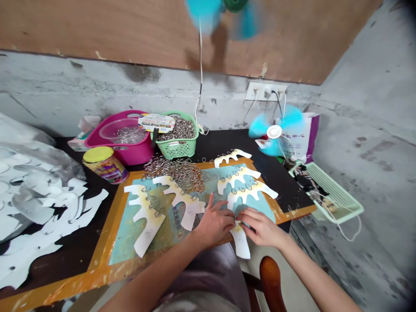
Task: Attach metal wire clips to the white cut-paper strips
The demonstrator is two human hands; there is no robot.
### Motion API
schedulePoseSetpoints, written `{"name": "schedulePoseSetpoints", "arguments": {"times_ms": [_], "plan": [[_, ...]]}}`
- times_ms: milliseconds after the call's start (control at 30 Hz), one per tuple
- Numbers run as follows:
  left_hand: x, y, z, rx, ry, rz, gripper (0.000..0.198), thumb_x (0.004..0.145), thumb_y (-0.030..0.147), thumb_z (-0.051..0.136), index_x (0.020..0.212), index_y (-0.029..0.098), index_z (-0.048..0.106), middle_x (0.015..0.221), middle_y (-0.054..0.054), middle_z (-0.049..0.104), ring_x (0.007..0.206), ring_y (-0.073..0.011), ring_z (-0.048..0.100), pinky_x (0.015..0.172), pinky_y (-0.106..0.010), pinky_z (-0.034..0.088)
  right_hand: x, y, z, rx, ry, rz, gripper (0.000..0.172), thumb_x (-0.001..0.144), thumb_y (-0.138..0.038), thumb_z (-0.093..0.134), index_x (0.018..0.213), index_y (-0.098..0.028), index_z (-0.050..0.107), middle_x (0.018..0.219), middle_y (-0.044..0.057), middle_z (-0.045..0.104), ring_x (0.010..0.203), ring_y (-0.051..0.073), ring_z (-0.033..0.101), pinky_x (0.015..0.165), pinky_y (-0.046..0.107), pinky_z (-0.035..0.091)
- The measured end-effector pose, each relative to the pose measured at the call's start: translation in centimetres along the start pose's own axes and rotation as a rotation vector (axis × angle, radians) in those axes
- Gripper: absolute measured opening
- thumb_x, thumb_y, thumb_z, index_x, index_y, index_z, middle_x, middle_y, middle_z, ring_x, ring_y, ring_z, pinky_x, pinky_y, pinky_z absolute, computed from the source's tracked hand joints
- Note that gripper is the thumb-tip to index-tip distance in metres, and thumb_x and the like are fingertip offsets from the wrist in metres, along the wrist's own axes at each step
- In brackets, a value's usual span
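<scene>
A scalloped white card cutout [239, 242] is lying across the near part of a paint-stained work board [104, 265], its lower tab hanging free beneath the right hand [261, 227], whose fingers [246, 215] are pinching the card's upper edge, though the exact contact is partly hidden. The thin card is likely handling as a light, flexible, easily creased piece, best taken by a bare tab or edge. The left hand [215, 223] is resting just beside it, its fingers [210, 201] spread and gripping nothing. Other white cutouts [183, 201] carrying metal rings are lying on the board, beyond them a loose heap of small metal rings [175, 172]. A green plastic basket [178, 148] of rings, a magenta plastic tub [128, 154] and a yellow-lidded jar [105, 164] are standing on the dark counter [269, 164].
</scene>
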State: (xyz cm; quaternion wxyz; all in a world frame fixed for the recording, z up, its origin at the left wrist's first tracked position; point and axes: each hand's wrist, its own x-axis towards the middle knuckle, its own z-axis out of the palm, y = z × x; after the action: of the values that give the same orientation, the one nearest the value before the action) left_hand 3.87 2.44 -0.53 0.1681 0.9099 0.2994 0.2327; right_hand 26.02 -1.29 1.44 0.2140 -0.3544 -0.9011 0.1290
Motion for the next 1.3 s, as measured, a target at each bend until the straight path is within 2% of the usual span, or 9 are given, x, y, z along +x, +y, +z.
{"name": "schedulePoseSetpoints", "arguments": {"times_ms": [200,300,467,567,733,933,1000,1133,1300], "plan": [[0.0,0.0,-0.1,0.013,0.005,0.005,0.009,0.086,0.023,0.069,0.080,0.028,0.074,0.104,0.003,0.077,0.123,-0.0304,0.054,0.115,-0.068,0.004,0.0,0.4,0.2,-0.137,-0.078,-0.085,0.027,0.101,-0.013,0.038,0.099,-0.016,0.065,0.088,0.009,0.063,0.081,0.021,0.056,0.068,0.034,0.051],[0.0,0.0,-0.2,0.038,-0.012,0.012,0.010,0.087,0.023,0.068,0.079,0.028,0.074,0.103,0.002,0.077,0.124,-0.0314,0.054,0.113,-0.071,0.004,-0.4,0.5,0.4,-0.205,-0.085,-0.095,0.028,0.101,-0.013,0.037,0.096,-0.015,0.065,0.089,0.009,0.063,0.080,0.022,0.055,0.066,0.033,0.051],[-0.2,0.1,-0.1,0.078,0.006,0.044,0.011,0.090,0.026,0.064,0.085,0.028,0.074,0.104,0.001,0.076,0.123,-0.0308,0.054,0.115,-0.070,0.002,-1.4,0.5,0.5,-0.269,-0.063,-0.135,0.030,0.101,-0.012,0.035,0.108,-0.013,0.065,0.095,0.012,0.067,0.083,0.023,0.057,0.068,0.036,0.054],[-0.3,0.1,0.1,0.101,0.044,0.082,0.013,0.092,0.026,0.061,0.091,0.029,0.074,0.101,0.000,0.076,0.124,-0.0302,0.054,0.115,-0.069,-0.001,-2.0,0.1,0.2,-0.266,-0.064,-0.100,0.033,0.098,-0.010,0.037,0.120,-0.012,0.061,0.099,0.013,0.066,0.089,0.026,0.058,0.074,0.041,0.056],[-0.3,0.4,0.2,0.145,0.023,0.118,0.009,0.087,0.022,0.065,0.088,0.027,0.073,0.103,-0.001,0.075,0.127,-0.0335,0.051,0.113,-0.071,-0.001,-2.4,-1.2,0.4,-0.079,0.114,0.020,0.041,0.093,-0.008,0.039,0.129,-0.018,0.054,0.118,0.014,0.063,0.106,0.028,0.057,0.089,0.049,0.051],[-0.1,1.2,-1.0,0.068,-0.054,0.063,0.014,0.085,0.021,0.062,0.091,0.026,0.074,0.104,-0.003,0.075,0.131,-0.0347,0.047,0.113,-0.072,-0.003,-2.3,-2.0,2.1,0.032,0.189,0.100,0.036,0.093,-0.011,0.041,0.128,-0.018,0.051,0.107,0.013,0.067,0.098,0.029,0.059,0.089,0.051,0.049],[0.2,1.3,-1.8,0.002,-0.096,0.021,0.019,0.083,0.017,0.060,0.092,0.026,0.074,0.104,-0.002,0.075,0.131,-0.0331,0.049,0.115,-0.070,0.001,-2.4,-1.9,2.4,0.020,0.207,0.106,0.037,0.093,-0.012,0.042,0.129,-0.018,0.050,0.107,0.013,0.066,0.097,0.029,0.060,0.090,0.052,0.048],[1.0,0.8,-2.8,-0.047,-0.136,-0.053,0.027,0.084,0.015,0.057,0.102,0.027,0.073,0.117,-0.004,0.072,0.126,-0.0289,0.054,0.116,-0.063,0.020,-2.8,-1.7,2.9,0.026,0.235,0.099,0.041,0.092,-0.012,0.043,0.133,-0.020,0.046,0.109,0.012,0.068,0.098,0.029,0.062,0.094,0.053,0.046],[2.4,0.1,-2.8,0.089,-0.201,0.073,0.018,0.089,0.020,0.061,0.099,0.027,0.074,0.139,-0.009,0.055,0.138,-0.0308,0.041,0.114,-0.065,0.024,-3.0,-1.7,3.3,0.014,0.246,0.119,0.048,0.092,-0.012,0.045,0.139,-0.019,0.038,0.109,0.012,0.071,0.102,0.030,0.063,0.099,0.057,0.042]]}}
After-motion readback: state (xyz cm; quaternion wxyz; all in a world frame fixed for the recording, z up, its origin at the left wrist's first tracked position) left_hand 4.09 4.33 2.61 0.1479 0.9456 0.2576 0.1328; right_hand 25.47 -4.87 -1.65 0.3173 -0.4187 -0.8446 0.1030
